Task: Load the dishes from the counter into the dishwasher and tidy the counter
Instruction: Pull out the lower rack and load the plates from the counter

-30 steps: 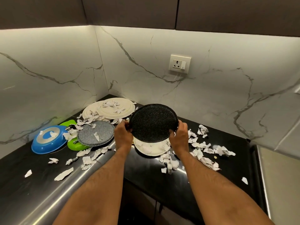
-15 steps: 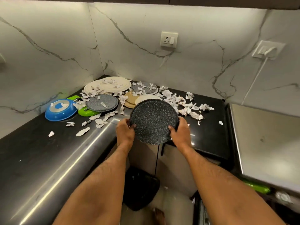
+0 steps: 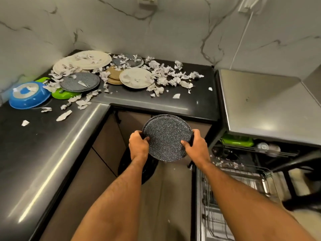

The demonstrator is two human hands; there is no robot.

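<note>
The plate (image 3: 166, 137) held up is black with tiny white specks. The counter (image 3: 34, 145) is black and shiny. On it sit a blue bowl (image 3: 28, 95), a green dish (image 3: 63, 95), cream plates (image 3: 136, 77), a grey speckled plate (image 3: 79, 82), a tan plate (image 3: 113, 74) and white paper scraps (image 3: 171, 76). The wall (image 3: 173, 32) is white with grey veins.

Black speckled plate (image 3: 167, 136) held off the tabletop (image 3: 31, 153), tilted, gripped at 9 and 3 o'clock by left hand (image 3: 139, 145) and right hand (image 3: 195, 145). More plates (image 3: 136, 77) piled in the corner at 11 o'clock under paper scraps (image 3: 166, 75). Dishwasher rack (image 3: 225, 188) pulled out at 4 o'clock.
</note>
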